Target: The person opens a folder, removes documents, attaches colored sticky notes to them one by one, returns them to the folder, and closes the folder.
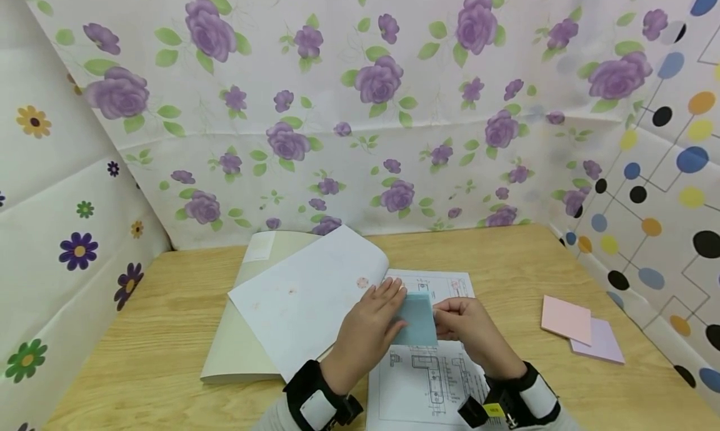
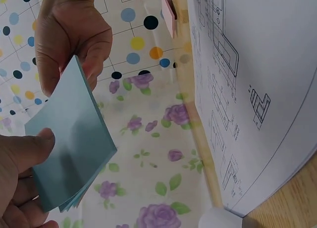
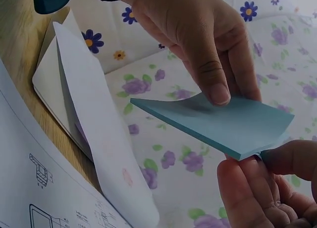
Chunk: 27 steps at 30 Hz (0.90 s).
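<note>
A pad of light blue sticky notes (image 1: 419,322) is held above a page of technical drawings (image 1: 402,390) in an open book. My left hand (image 1: 365,325) grips the pad's left side, thumb on its face and fingers underneath, as the left wrist view shows. From the right, my right hand (image 1: 472,331) pinches the pad's edge near a corner. In the right wrist view, the sheets of the pad (image 3: 213,121) look slightly bent and fanned near the fingers of the right hand (image 3: 277,188).
Left of the drawings, a mostly blank white page (image 1: 315,300) lies turned over the book's beige cover (image 1: 236,337). A pink pad (image 1: 565,318) overlaps a lavender pad (image 1: 607,342) on the wooden table (image 1: 152,331) at right. Patterned cloth (image 1: 337,106) borders the table.
</note>
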{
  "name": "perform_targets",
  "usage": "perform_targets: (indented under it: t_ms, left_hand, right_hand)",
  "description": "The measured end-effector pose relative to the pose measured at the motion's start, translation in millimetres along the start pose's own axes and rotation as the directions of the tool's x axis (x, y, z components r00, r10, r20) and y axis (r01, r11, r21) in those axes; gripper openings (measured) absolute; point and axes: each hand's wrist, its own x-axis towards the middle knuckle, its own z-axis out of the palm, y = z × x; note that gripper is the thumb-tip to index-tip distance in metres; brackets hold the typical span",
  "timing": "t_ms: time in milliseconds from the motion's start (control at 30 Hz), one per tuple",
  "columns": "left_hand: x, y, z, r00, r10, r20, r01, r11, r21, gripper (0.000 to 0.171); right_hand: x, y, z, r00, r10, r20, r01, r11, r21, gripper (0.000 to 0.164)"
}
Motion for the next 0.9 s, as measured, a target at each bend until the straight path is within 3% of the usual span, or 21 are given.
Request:
perform_targets:
  t_ms: [133, 267, 433, 567, 667, 833, 900]
  left_hand:
    - [-2.0, -1.4, 0.9, 0.997, 0.046, -0.068, -0.046, 0.999, 0.000, 0.042]
    - [-2.3, -1.8, 0.6, 0.988, 0.079, -0.134, -0.083, 0.996, -0.028, 0.022]
    - [-2.4, -1.4, -0.1, 0.987, 0.061, -0.147, -0.073, 0.994, -0.081, 0.010]
    - [-3.5, -0.4, 0.0, 0.992, 0.008, -0.127, -0.025, 0.991, -0.131, 0.009]
    - [-4.3, 0.4, 0.8, 0.990, -0.069, -0.126, 0.047, 0.985, -0.167, 0.009]
    - [-4.5, 2.3, -0.2, 0.969, -0.203, -0.143, 0.171, 0.962, -0.211, 0.008]
    - [-4.4, 2.9, -0.8, 0.962, -0.230, -0.148, 0.195, 0.955, -0.222, 0.008]
  right_hand:
    - [1.6, 1.6, 1.4, 1.000, 0.007, -0.010, -0.007, 1.000, 0.016, 0.022]
    - [2.0, 0.8, 2.5, 1.000, -0.016, -0.008, 0.016, 1.000, 0.007, 0.022]
    - [2.9, -1.8, 5.8, 0.999, -0.047, -0.003, 0.047, 0.998, -0.034, 0.023]
    - [4.1, -2.9, 8.2, 0.998, -0.065, 0.000, 0.065, 0.996, -0.053, 0.026]
    - [3.0, -3.0, 9.9, 0.994, -0.100, -0.051, 0.097, 0.994, -0.055, 0.027]
    - [-5.3, -7.9, 13.0, 0.961, -0.178, -0.213, 0.173, 0.984, -0.044, 0.018]
    - [-9.6, -11.3, 13.3, 0.964, -0.188, -0.188, 0.187, 0.982, -0.024, 0.020]
